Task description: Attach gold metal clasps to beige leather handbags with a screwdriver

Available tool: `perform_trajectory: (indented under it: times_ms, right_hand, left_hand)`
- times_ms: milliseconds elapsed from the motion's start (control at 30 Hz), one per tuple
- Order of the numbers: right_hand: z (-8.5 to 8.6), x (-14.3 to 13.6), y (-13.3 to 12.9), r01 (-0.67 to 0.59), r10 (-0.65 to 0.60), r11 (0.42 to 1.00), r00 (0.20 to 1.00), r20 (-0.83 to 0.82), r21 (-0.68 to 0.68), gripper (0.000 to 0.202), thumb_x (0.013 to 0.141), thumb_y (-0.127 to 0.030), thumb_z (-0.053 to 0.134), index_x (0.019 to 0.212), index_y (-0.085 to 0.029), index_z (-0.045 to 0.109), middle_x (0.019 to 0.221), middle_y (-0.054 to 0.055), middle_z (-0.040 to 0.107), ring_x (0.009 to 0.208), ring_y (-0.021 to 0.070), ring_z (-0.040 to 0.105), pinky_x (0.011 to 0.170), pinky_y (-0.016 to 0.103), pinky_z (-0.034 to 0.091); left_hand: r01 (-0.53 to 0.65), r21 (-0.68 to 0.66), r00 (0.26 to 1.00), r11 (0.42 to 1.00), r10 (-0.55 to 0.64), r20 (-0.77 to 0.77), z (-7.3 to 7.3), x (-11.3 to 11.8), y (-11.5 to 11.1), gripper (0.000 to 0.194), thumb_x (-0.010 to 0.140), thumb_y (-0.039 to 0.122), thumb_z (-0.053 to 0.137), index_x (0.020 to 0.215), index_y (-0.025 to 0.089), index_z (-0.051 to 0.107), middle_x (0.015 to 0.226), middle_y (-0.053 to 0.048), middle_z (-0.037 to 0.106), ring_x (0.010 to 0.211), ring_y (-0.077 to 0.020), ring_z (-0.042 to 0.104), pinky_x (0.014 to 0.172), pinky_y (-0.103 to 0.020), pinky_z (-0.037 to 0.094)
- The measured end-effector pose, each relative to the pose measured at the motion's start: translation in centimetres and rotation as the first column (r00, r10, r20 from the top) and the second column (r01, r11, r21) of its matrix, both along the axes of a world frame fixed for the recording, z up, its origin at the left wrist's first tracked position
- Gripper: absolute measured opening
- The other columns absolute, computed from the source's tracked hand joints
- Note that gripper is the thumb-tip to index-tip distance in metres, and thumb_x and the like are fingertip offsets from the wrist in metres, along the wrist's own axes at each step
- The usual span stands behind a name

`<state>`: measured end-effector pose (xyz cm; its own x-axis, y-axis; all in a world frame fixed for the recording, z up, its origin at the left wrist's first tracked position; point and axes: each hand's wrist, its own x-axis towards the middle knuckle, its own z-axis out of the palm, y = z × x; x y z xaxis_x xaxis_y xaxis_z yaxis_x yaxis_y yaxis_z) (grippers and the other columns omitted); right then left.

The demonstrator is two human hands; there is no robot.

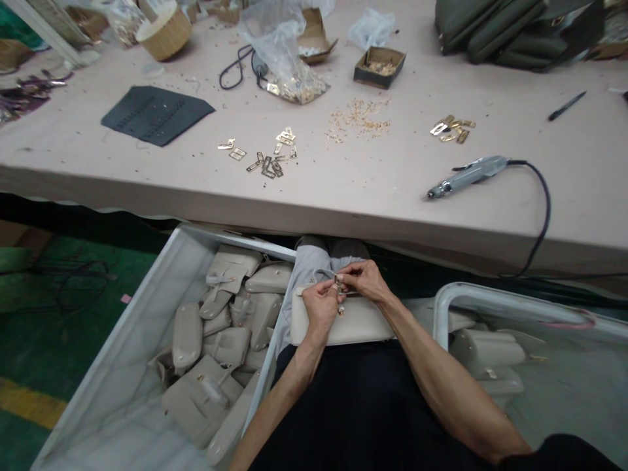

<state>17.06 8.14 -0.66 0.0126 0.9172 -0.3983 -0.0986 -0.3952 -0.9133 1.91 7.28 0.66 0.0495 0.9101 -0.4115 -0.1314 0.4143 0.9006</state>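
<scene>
A cream bag (363, 322) lies across my lap, its strap looping up near my fingers. My left hand (321, 303) is closed over the bag's left part, gripping a small metal piece (338, 285) at the strap. From the right, my right hand (364, 280) pinches at the same spot, fingertips almost touching those of my left hand. Another small shiny fitting (341, 310) shows just below the fingers. The exact shape of the metal piece is too small to tell.
Beige bags fill a white bin (110, 343) at left; another bin (444, 307) stands right. On the table (383, 190) are an electric screwdriver (468, 176), metal plates (269, 165), tiny gold parts (360, 121), a dark sheet (157, 114), a small box (379, 67) and a pen (566, 106).
</scene>
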Motion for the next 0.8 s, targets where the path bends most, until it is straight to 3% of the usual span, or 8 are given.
perform_trajectory:
  times_ms: [233, 400, 567, 633, 700, 800]
  right_hand:
    - [0.1, -0.2, 0.2, 0.025, -0.025, 0.998, 1.000, -0.003, 0.065, 0.031, 0.070, -0.046, 0.090, 0.083, -0.018, 0.082, 0.072, 0.006, 0.074, 0.058, 0.0185, 0.066, 0.055, 0.029, 0.057]
    - [0.1, 0.0, 0.4, 0.024, -0.025, 0.998, 1.000, 0.019, 0.050, 0.030, 0.070, -0.045, 0.089, 0.080, -0.017, 0.081, 0.068, 0.006, 0.072, 0.055, 0.0175, 0.065, 0.052, 0.027, 0.055]
    - [0.4, -0.8, 0.0, 0.010, -0.012, 0.999, 1.000, 0.027, 0.045, 0.030, 0.073, -0.045, 0.085, 0.084, -0.018, 0.080, 0.069, 0.005, 0.072, 0.058, 0.0193, 0.067, 0.056, 0.031, 0.057]
    - [1.3, -0.8, -0.3, 0.034, -0.041, 0.996, 0.995, 0.091, 0.080, 0.027, 0.077, -0.044, 0.081, 0.088, -0.020, 0.080, 0.072, 0.005, 0.073, 0.062, 0.0209, 0.068, 0.060, 0.033, 0.059]
    - [2.9, 0.2, -0.2, 0.122, -0.161, 0.976, 0.960, 0.229, 0.178, 0.027, 0.077, -0.041, 0.082, 0.096, -0.023, 0.079, 0.075, 0.004, 0.073, 0.065, 0.0227, 0.069, 0.061, 0.035, 0.058]
    - [6.9, 3.6, 0.0, 0.294, -0.461, 0.857, 0.802, 0.379, 0.422, 0.024, 0.082, -0.045, 0.079, 0.099, -0.028, 0.079, 0.074, 0.004, 0.071, 0.061, 0.0232, 0.065, 0.056, 0.036, 0.056]
  left_hand:
    - [0.068, -0.045, 0.997, 0.997, -0.066, 0.025, -1.1, -1.0, 0.4, 0.033, 0.074, 0.029, 0.078, 0.097, 0.006, 0.079, 0.051, 0.000, 0.067, 0.044, -0.0114, 0.061, 0.059, -0.030, 0.063]
    - [0.183, -0.115, 0.983, 0.976, -0.180, 0.037, -1.2, -1.3, 0.6, 0.041, 0.079, 0.037, 0.076, 0.106, 0.007, 0.078, 0.063, -0.008, 0.076, 0.050, -0.0155, 0.069, 0.050, -0.024, 0.057]
    - [0.122, -0.054, 0.991, 0.991, -0.125, -0.054, -0.4, -1.2, 0.8, 0.036, 0.077, 0.038, 0.076, 0.095, 0.007, 0.079, 0.057, -0.006, 0.073, 0.045, -0.0142, 0.064, 0.048, -0.023, 0.053]
    - [0.117, 0.005, 0.986, 0.993, -0.115, -0.119, 0.0, -1.4, 0.6, 0.034, 0.077, 0.038, 0.076, 0.093, 0.009, 0.080, 0.054, -0.005, 0.071, 0.045, -0.0125, 0.061, 0.046, -0.021, 0.049]
    - [0.113, 0.016, 0.985, 0.993, -0.110, -0.133, -0.2, -1.6, 0.5, 0.038, 0.076, 0.045, 0.078, 0.093, 0.011, 0.082, 0.056, -0.005, 0.072, 0.045, -0.0128, 0.060, 0.045, -0.021, 0.047]
    - [0.084, -0.010, 0.991, 0.996, -0.084, -0.100, -1.1, -1.8, 0.9, 0.051, 0.063, 0.061, 0.084, 0.083, 0.014, 0.084, 0.057, -0.007, 0.073, 0.046, -0.0158, 0.060, 0.045, -0.025, 0.050]
